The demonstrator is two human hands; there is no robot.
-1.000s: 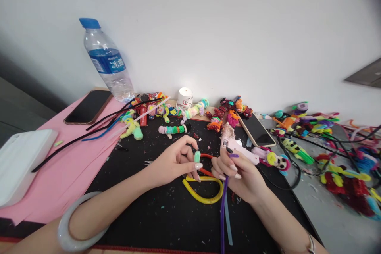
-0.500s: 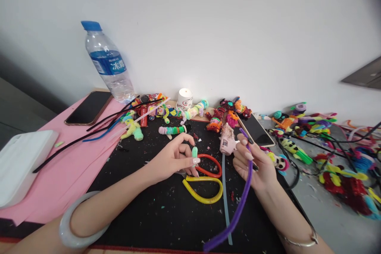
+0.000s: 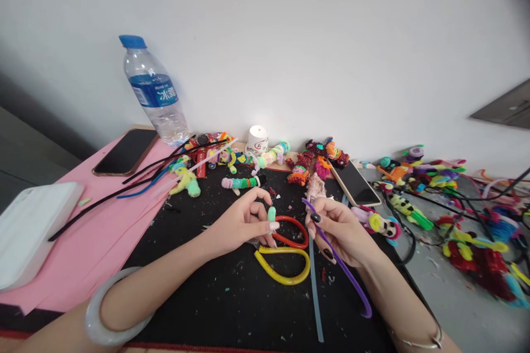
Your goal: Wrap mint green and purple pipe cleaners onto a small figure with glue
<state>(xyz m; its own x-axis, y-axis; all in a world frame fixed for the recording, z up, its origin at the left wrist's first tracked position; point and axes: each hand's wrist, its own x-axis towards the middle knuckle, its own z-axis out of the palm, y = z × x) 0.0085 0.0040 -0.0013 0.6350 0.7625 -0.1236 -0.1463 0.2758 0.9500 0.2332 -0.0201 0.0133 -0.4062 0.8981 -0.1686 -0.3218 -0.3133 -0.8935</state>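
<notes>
Purple pipe cleaner [image 3: 350,281] is pinched in the right hand [image 3: 337,231]. Its long axis runs from a tip just right of the left hand [image 3: 242,223] down toward the desk's [image 3: 232,309] near edge, and the tail is hooked. The right fingers are closed round it near the upper end. The left thumb and fingers are pinched shut on a small mint-green fuzzy piece [image 3: 271,213], just left of that tip, over the red loop [image 3: 295,244] at mid-desk.

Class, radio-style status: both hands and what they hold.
Left hand pinches green piece. Right hand grips purple pipe cleaner. Red loop, yellow loop lie between.
</notes>
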